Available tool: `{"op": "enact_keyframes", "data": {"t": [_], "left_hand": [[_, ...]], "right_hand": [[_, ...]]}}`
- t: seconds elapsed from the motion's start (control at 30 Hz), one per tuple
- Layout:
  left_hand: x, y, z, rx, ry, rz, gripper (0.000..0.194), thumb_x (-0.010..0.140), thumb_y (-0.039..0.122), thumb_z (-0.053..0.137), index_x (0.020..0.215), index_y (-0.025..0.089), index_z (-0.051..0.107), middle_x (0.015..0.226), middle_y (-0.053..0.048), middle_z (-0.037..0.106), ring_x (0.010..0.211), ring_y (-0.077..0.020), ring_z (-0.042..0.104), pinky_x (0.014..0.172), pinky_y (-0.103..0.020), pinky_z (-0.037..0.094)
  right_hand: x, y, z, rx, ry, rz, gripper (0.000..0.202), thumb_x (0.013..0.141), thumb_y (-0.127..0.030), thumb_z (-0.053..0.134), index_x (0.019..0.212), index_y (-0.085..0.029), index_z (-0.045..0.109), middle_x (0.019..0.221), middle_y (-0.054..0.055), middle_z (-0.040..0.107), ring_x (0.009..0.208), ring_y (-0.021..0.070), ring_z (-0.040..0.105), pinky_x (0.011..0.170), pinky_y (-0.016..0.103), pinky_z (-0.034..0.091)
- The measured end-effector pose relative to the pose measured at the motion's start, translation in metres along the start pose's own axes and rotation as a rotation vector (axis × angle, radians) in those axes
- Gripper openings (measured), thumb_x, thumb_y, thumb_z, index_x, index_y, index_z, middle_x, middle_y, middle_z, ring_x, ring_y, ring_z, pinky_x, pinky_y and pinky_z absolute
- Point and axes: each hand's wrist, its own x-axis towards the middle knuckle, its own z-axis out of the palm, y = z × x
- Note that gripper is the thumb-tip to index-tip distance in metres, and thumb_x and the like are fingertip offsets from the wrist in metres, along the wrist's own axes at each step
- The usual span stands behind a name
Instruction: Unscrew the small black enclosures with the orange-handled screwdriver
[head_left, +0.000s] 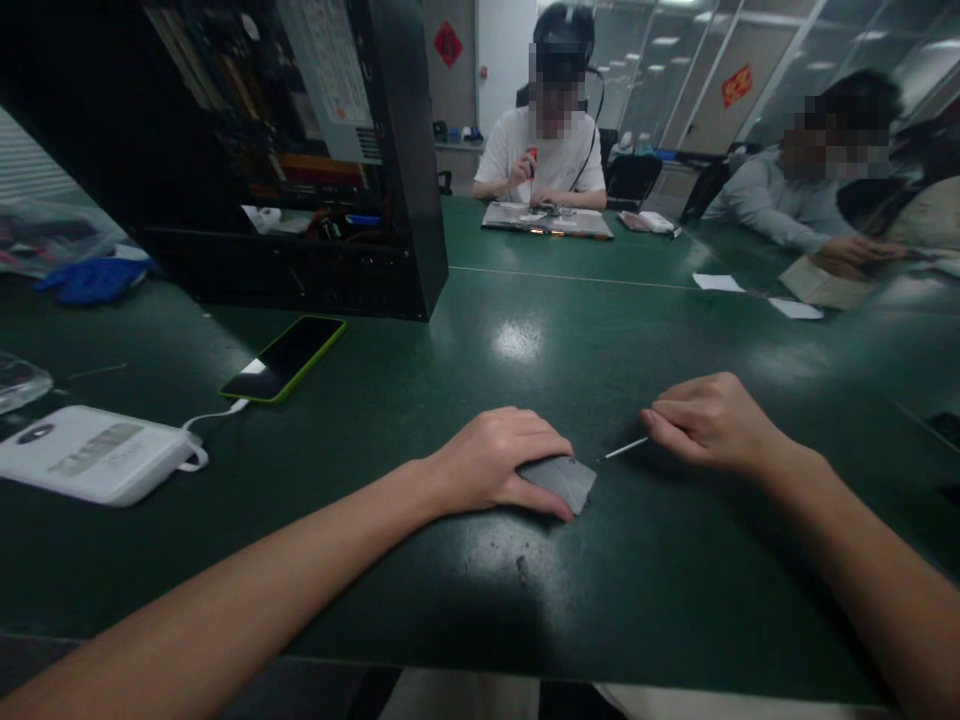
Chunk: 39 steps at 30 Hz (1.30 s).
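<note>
Grey and smooth-faced, the small block (562, 482) lies at the middle of the green counter (405, 600), under the left hand (495, 462). That hand's fingers are closed around it, thumb along the near edge and the others over the far edge, covering its left part. The right hand (709, 420) has its fingers curled tightly about a slim tool (624, 449); only the metal shaft shows, slanting left and slightly nearer, its tip just beside the block's right end.

I judge the work to be at an early point: block steadied and tool in hand, but nothing on the block's visible face is opened or removed. A dark spot (571, 461) near its far edge may be a hole, though it is too small to tell. With one end hidden, the long axis seems to run left to right, the bare end pointing right and slightly near. Farther left lie a power bank (97, 455) and a phone (289, 360).
</note>
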Motion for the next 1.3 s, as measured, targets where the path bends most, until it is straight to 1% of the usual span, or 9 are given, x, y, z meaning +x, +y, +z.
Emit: {"op": "enact_keyframes", "data": {"t": [0.23, 0.3, 0.4, 0.5, 0.73, 0.83, 0.97, 1.13, 1.3], "left_hand": [[0.001, 0.000, 0.000, 0.008, -0.020, -0.012, 0.053, 0.087, 0.060, 0.078, 0.111, 0.014, 0.073, 0.104, -0.010, 0.079, 0.096, -0.0240, 0.074, 0.086, -0.034, 0.053], [0.001, 0.000, -0.001, 0.009, -0.014, -0.012, 0.054, 0.087, 0.062, 0.076, 0.111, 0.014, 0.073, 0.103, -0.010, 0.079, 0.095, -0.0240, 0.074, 0.086, -0.034, 0.053], [0.001, 0.001, -0.001, 0.013, -0.007, 0.005, 0.056, 0.088, 0.063, 0.074, 0.110, 0.012, 0.074, 0.103, -0.011, 0.079, 0.095, -0.0237, 0.074, 0.085, -0.035, 0.053], [0.001, 0.000, -0.001, 0.013, -0.003, 0.015, 0.056, 0.089, 0.063, 0.074, 0.110, 0.011, 0.074, 0.102, -0.011, 0.078, 0.094, -0.0238, 0.074, 0.084, -0.035, 0.054], [0.002, 0.000, -0.001, 0.010, -0.003, 0.003, 0.052, 0.089, 0.061, 0.075, 0.110, 0.013, 0.074, 0.104, -0.011, 0.080, 0.095, -0.0239, 0.075, 0.084, -0.035, 0.053], [0.001, 0.000, -0.001, 0.005, -0.008, -0.002, 0.054, 0.089, 0.063, 0.075, 0.111, 0.013, 0.074, 0.105, -0.011, 0.080, 0.096, -0.0244, 0.075, 0.085, -0.036, 0.053], [0.001, 0.001, 0.000, 0.011, -0.003, -0.012, 0.050, 0.091, 0.059, 0.075, 0.110, 0.013, 0.074, 0.105, -0.011, 0.080, 0.095, -0.0242, 0.075, 0.084, -0.035, 0.054], [0.002, 0.002, 0.000, 0.007, -0.004, -0.017, 0.047, 0.092, 0.055, 0.075, 0.111, 0.012, 0.072, 0.104, -0.011, 0.079, 0.096, -0.0247, 0.074, 0.085, -0.035, 0.054], [0.002, 0.001, -0.001, -0.019, 0.006, -0.048, 0.049, 0.088, 0.054, 0.080, 0.114, 0.014, 0.072, 0.107, -0.012, 0.079, 0.098, -0.0256, 0.073, 0.088, -0.037, 0.054]], "right_hand": [[0.010, -0.016, 0.003, 0.034, 0.033, -0.066, 0.048, 0.105, -0.026, 0.048, 0.058, -0.018, 0.054, 0.052, -0.002, 0.050, 0.047, 0.0089, 0.043, 0.055, 0.030, 0.028], [0.010, -0.015, 0.000, 0.017, 0.051, -0.060, 0.048, 0.104, -0.026, 0.049, 0.057, -0.018, 0.053, 0.052, -0.002, 0.049, 0.047, 0.0089, 0.043, 0.055, 0.030, 0.028], [0.005, -0.009, -0.006, -0.039, 0.075, -0.007, 0.049, 0.104, -0.026, 0.049, 0.056, -0.018, 0.052, 0.052, -0.002, 0.048, 0.047, 0.0092, 0.043, 0.055, 0.030, 0.027], [0.001, -0.004, -0.008, -0.053, 0.044, 0.035, 0.051, 0.105, -0.031, 0.047, 0.056, -0.018, 0.053, 0.052, -0.001, 0.049, 0.047, 0.0096, 0.042, 0.055, 0.031, 0.024], [0.005, -0.010, -0.003, -0.004, -0.047, 0.102, 0.053, 0.105, -0.036, 0.044, 0.057, -0.018, 0.054, 0.052, 0.001, 0.052, 0.049, 0.0107, 0.042, 0.057, 0.034, 0.023], [0.005, -0.010, -0.002, -0.018, -0.048, 0.089, 0.053, 0.106, -0.035, 0.044, 0.057, -0.018, 0.056, 0.053, 0.001, 0.053, 0.049, 0.0103, 0.043, 0.057, 0.033, 0.023], [0.005, -0.011, 0.000, -0.007, -0.057, 0.041, 0.053, 0.106, -0.034, 0.045, 0.057, -0.017, 0.057, 0.052, 0.001, 0.053, 0.047, 0.0096, 0.043, 0.057, 0.033, 0.025], [0.012, -0.023, 0.009, 0.073, -0.099, 0.062, 0.055, 0.108, -0.037, 0.042, 0.060, -0.017, 0.060, 0.055, 0.001, 0.057, 0.048, 0.0096, 0.045, 0.057, 0.033, 0.024], [0.020, -0.036, 0.017, 0.195, -0.151, 0.099, 0.057, 0.109, -0.040, 0.041, 0.060, -0.017, 0.060, 0.054, 0.001, 0.057, 0.048, 0.0092, 0.044, 0.058, 0.032, 0.025]]}}
